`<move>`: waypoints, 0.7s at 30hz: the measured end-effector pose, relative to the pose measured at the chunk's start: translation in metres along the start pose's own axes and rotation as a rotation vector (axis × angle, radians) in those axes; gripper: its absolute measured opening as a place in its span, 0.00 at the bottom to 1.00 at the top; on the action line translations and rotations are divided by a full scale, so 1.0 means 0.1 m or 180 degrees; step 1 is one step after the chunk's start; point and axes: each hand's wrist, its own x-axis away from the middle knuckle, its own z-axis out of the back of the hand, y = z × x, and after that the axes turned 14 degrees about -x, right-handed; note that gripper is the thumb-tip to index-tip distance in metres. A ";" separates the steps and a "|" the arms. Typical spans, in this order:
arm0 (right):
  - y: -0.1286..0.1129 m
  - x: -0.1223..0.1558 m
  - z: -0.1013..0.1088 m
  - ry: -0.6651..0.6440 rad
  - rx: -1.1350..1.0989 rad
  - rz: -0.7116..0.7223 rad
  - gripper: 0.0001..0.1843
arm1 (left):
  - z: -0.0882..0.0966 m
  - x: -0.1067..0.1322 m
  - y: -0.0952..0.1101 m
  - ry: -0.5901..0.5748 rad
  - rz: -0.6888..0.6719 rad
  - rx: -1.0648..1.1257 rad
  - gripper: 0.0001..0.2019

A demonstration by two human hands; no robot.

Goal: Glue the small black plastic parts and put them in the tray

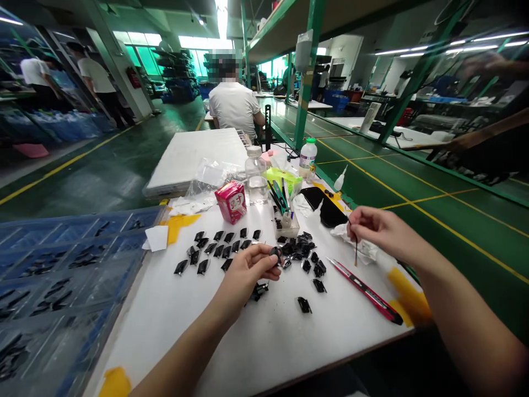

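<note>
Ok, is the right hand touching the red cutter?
Apart: the head view shows white tabletop between the right hand and the red cutter.

White-shirted workers dot a factory workshop, its green floor marked with yellow lines. Tube lights glow overhead, a red fire extinguisher hangs on a pillar, and small black parts lie across a desk.

I see a white, flat-topped table here. Many small, shiny black pieces lie on it, some spread out, some heaped. A long red and black knife lies on the right. Farther back stand a red cardboard box, a see-through plastic tub and a white bottle with a green cap.
</note>
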 end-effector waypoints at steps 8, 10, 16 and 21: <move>-0.28 -0.01 -0.18 -0.0026 0.0312 0.0106 0.13 | -0.04 -0.05 -0.17 0.0074 0.0033 0.0302 0.10; -0.13 0.17 -0.30 -0.0045 0.0694 -0.0166 0.15 | -0.03 -0.08 -0.20 0.0097 0.0072 0.0352 0.09; 0.31 0.50 -0.48 -0.0240 0.1413 -0.0565 0.11 | -0.02 -0.08 -0.19 0.0188 0.0059 0.0430 0.08; 0.36 0.33 -0.36 -0.0328 0.1808 -0.0558 0.12 | -0.03 -0.01 -0.14 0.0171 -0.0013 0.0341 0.08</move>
